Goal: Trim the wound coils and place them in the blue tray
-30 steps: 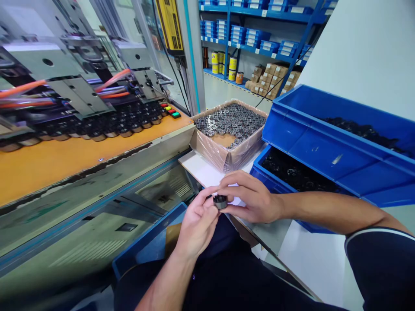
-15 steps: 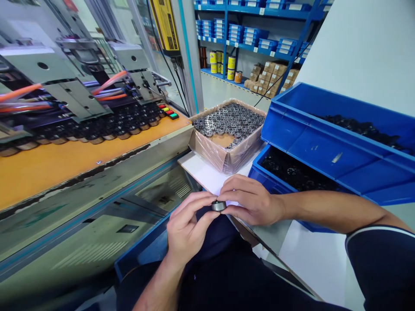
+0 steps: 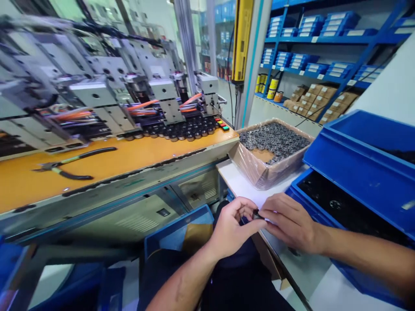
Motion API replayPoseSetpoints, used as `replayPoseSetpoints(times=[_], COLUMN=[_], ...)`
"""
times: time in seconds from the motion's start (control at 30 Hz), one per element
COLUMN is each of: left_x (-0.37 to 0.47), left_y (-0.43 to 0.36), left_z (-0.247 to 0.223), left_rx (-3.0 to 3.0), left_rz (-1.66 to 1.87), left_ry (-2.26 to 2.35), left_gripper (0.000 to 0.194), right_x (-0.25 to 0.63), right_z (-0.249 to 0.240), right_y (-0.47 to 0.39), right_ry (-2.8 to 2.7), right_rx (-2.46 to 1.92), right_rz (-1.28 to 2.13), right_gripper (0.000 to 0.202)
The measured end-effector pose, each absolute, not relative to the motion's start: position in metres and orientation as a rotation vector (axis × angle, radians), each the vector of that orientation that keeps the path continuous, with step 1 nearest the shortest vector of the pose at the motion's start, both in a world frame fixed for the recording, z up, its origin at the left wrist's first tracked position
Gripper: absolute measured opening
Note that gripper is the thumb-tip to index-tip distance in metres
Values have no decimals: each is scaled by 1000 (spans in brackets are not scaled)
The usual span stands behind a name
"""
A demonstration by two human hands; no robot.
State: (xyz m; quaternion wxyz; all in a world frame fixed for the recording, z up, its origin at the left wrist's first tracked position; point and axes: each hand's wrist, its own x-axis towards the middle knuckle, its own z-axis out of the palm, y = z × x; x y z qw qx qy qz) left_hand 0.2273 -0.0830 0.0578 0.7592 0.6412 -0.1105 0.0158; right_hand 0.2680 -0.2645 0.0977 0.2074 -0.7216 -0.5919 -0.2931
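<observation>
Fingertips of my left hand (image 3: 231,226) and right hand (image 3: 293,222) pinch a small, dark, round part (image 3: 256,214), mostly covered, near the edge of the white tabletop (image 3: 238,183); bare room separates them from the plastic-wrapped brown cardboard box (image 3: 248,166); blue plastic bins (image 3: 350,157) hem my right forearm

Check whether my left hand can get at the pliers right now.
Probably not without letting go: your left hand grips a small part, and the uncovered pliers lie well to its left.
</observation>
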Motion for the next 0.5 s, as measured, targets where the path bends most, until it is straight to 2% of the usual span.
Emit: replayPoseSetpoints(times=[0.1, 0.23, 0.37, 0.5], left_x=[234, 265, 311, 346], left_y=[-61, 22, 120, 169], left_z=[66, 95, 127, 139], left_rx=[1684, 2048, 2279, 2452], left_rz=[183, 576, 779, 716], left_ry=[-271, -64, 292, 482], left_gripper=[23, 20, 6, 16], right_x=[272, 287, 305, 323], right_z=[101, 103, 92, 70], right_y=[-282, -334, -384, -409], right_ry=[-1688, -1523, -1261, -1229], right_rx=[-2110, -2370, -2638, -2765], right_rz=[-887, -986, -1009, -811], right_gripper=[28, 38, 27, 15])
